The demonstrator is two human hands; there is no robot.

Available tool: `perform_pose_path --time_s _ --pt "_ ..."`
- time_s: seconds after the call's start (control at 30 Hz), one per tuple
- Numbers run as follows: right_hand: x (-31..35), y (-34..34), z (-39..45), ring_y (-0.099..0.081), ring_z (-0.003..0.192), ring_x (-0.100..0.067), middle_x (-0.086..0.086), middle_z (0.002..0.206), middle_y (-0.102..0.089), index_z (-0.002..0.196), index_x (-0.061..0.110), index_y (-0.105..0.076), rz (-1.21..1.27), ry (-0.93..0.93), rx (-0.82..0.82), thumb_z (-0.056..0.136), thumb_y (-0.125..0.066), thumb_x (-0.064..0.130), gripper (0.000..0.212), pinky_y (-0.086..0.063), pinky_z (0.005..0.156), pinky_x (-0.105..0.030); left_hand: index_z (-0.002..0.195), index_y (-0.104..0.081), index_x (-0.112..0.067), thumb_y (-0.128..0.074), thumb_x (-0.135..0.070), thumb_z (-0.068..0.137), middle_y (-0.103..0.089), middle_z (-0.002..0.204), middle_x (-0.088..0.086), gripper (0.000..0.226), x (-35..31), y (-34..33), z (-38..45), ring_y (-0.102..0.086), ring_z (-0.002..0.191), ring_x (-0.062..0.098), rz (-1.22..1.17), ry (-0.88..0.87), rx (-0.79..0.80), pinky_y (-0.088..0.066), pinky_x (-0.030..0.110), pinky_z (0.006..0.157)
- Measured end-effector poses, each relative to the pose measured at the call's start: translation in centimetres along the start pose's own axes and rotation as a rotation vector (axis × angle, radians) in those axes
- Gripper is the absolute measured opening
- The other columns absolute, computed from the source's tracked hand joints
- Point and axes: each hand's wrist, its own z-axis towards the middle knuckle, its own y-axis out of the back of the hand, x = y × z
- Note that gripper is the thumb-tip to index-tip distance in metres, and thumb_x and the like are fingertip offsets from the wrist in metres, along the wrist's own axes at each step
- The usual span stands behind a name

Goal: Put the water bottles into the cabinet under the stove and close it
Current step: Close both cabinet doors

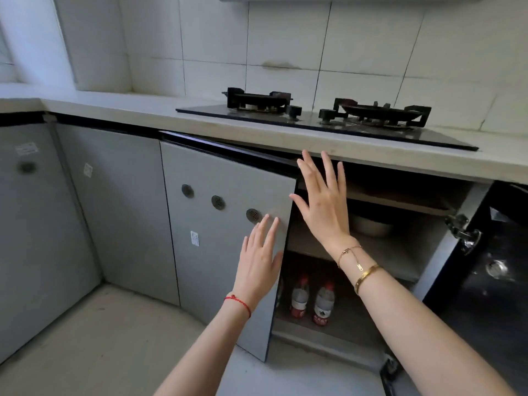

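Two clear water bottles [312, 301] with red caps and red labels stand upright on the bottom shelf of the cabinet [371, 332] under the stove [325, 118]. The grey left door [217, 244] is partly swung out, and its free edge hides part of the shelf. My left hand [258, 261] lies flat against the face of that door near its free edge, fingers straight. My right hand [323, 201] is spread open in front of the cabinet opening beside the door's upper corner, holding nothing. The right door [491, 267] stands wide open, showing its dark inner side.
A pale bowl [371, 224] sits on the cabinet's middle shelf. A metal hinge [463, 230] sticks out on the right side. Closed grey cabinet doors [114, 201] run along the left into a corner. The pale countertop edge [371, 155] overhangs the opening.
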Motion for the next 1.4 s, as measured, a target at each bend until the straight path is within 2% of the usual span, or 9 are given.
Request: perform_pose_path --time_s 0.23,0.53,0.8,1.07,1.4 --pt "-2.2 -2.9 1.0 -0.006 0.151 -0.031 -0.003 0.164 -0.013 0.154 0.014 -0.020 -0.113 -0.038 0.003 0.096 -0.054 0.041 0.072 -0.008 0.120 -0.059 0.155 -0.003 -0.027 -0.048 -0.025 0.097 0.005 0.164 -0.003 0.074 0.1 -2.3 2.6 -0.006 0.152 0.025 0.053 0.015 0.060 -0.022 0.049 0.120" --pt "-3.2 -5.8 2.5 -0.002 0.151 -0.033 -0.006 0.164 -0.007 0.156 0.015 -0.009 -0.152 -0.091 -0.011 0.097 -0.053 0.037 0.077 -0.007 0.121 -0.057 0.156 0.000 -0.026 -0.048 -0.028 0.099 0.013 0.164 -0.004 0.074 0.6 -4.4 5.8 -0.001 0.152 0.028 0.066 0.035 0.100 -0.022 0.052 0.120" --pt "-3.2 -5.5 2.2 -0.006 0.151 -0.032 -0.006 0.164 -0.012 0.155 0.014 -0.015 -0.109 -0.095 -0.046 0.097 -0.055 0.037 0.074 -0.007 0.122 -0.054 0.155 0.005 -0.028 -0.046 -0.026 0.099 0.017 0.163 -0.006 0.075 1.0 -4.4 5.2 0.002 0.152 0.026 0.071 0.026 0.104 -0.019 0.049 0.121" --pt "-0.8 0.6 -1.6 -0.005 0.152 -0.027 -0.004 0.163 -0.015 0.154 0.015 -0.020 0.075 -0.167 -0.078 0.097 -0.055 0.036 0.070 -0.007 0.123 -0.052 0.156 -0.005 -0.025 -0.045 -0.025 0.100 0.004 0.164 -0.005 0.068 -0.6 -0.9 2.0 -0.002 0.152 0.023 0.002 0.017 0.070 -0.021 0.050 0.120" --pt "-0.9 14.2 -12.3 -0.008 0.152 -0.023 -0.003 0.162 -0.022 0.153 0.013 -0.025 0.089 -0.315 -0.112 0.098 -0.056 0.033 0.066 -0.012 0.122 -0.052 0.155 -0.014 -0.023 -0.049 -0.024 0.099 -0.011 0.164 -0.003 0.065 -9.8 1.9 -4.3 -0.009 0.152 0.018 -0.157 -0.159 0.065 -0.024 0.048 0.120"
